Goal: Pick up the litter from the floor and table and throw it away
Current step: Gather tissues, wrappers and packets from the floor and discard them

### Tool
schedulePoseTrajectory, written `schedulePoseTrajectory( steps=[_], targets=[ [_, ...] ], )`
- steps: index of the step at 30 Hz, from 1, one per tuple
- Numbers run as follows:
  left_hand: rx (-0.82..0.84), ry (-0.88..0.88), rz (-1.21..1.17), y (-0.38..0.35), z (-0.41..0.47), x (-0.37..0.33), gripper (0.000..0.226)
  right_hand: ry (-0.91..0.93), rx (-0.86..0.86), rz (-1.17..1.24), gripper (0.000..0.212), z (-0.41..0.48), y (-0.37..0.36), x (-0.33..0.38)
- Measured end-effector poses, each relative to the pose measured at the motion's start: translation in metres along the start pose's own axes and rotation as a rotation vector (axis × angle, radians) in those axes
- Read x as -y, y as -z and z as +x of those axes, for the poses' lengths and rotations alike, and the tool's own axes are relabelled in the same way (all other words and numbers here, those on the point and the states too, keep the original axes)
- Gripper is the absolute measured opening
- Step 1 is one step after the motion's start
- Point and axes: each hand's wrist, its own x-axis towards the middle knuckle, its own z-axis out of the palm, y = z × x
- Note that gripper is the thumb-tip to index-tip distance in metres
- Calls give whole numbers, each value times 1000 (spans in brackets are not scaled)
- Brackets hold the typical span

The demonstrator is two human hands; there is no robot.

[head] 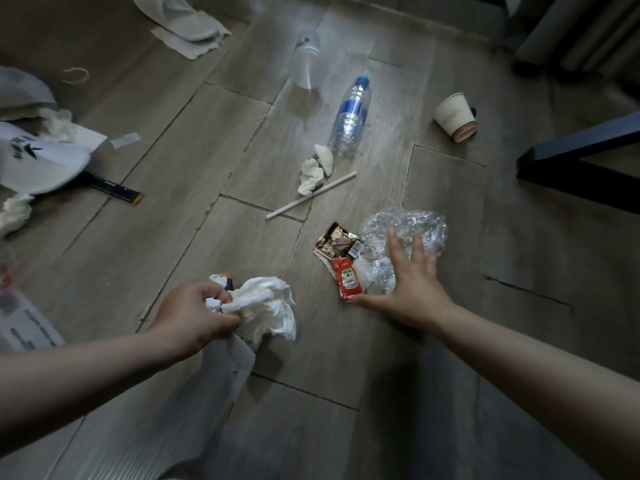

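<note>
The crumpled clear plastic film (412, 223) is, I judge, very light and soft. It may spring back and slip if it is pressed flat, so it is better to gather it from the edges into the palm. The red ketchup sachet (349, 280) and the brown foil sachet (334, 240) are thin, flat and smooth, best pinched at a corner or swept up together with the film. The film looks shiny and wrinkled, and it partly covers the sachets. All three lie on the grey wooden floor (173, 220), under the right hand (408, 282), whose fingers are spread straight and hold nothing. The left hand (194, 317) grips a crumpled white paper tissue (266, 313).
</note>
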Motion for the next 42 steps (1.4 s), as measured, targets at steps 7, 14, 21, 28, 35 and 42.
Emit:
schedulePoseTrajectory(
  steps=[7, 14, 21, 28, 35, 42],
  targets=[
    [-12, 7, 48, -5, -1, -6, 14, -83, -103, -73, 112, 10, -30, 19],
    [-14, 4, 53, -6, 3, -6, 14, -105, -188, 77, 90, 17, -34, 43],
    [-7, -25, 37, -6, 8, -6, 17, -55, -227, 256, 43, 16, -33, 34],
    [-8, -21, 36, -4, 8, -2, 22, -92, -163, 432, 37, 18, -25, 16],
    [-15, -11, 17, -1, 9, 0, 21, -154, -243, 598, 32, 16, 6, 13],
    [-21, -18, 14, 0, 9, -3, 16, 81, -256, 527, 46, 34, 30, 46]
  ],
)
